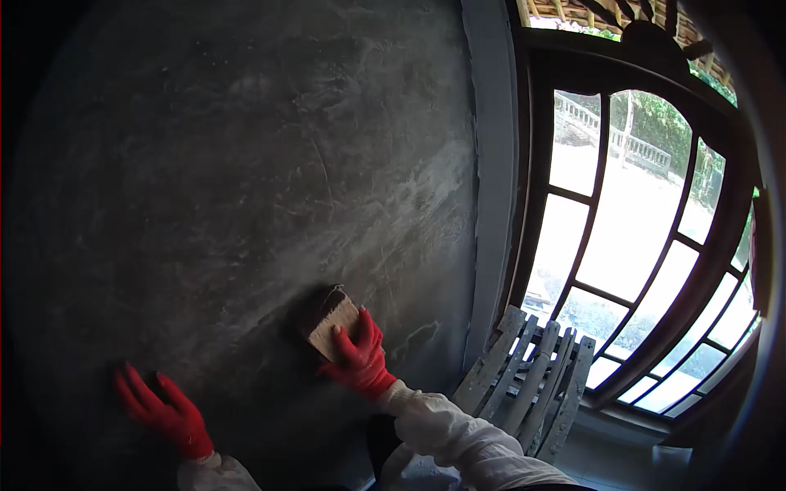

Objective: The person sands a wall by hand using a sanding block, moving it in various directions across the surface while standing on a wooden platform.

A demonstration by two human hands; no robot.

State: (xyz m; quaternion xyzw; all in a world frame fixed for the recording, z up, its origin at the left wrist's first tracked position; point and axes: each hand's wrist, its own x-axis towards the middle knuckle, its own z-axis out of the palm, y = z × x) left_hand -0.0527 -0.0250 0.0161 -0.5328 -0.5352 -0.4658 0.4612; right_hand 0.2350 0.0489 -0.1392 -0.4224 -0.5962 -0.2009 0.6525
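My right hand (359, 358), in a red glove, is closed around a light-brown sanding block (334, 321). The block's face lies against the grey plastered wall (246, 180), and a thin edge of paper curls up at its top. Further left and lower, my left hand (168, 413) wears a matching red glove. Its fingers are spread toward the wall and hold nothing. Pale scuffs and streaks run across the plaster above and to the right of the block. White sleeves cover both arms.
A slatted wooden bench (532, 385), spotted with pale splashes, stands close to my right forearm. Beyond the wall's grey corner strip (495, 164) is a dark-framed window (594, 200) with bright daylight behind it. Pale floor (606, 454) shows at lower right.
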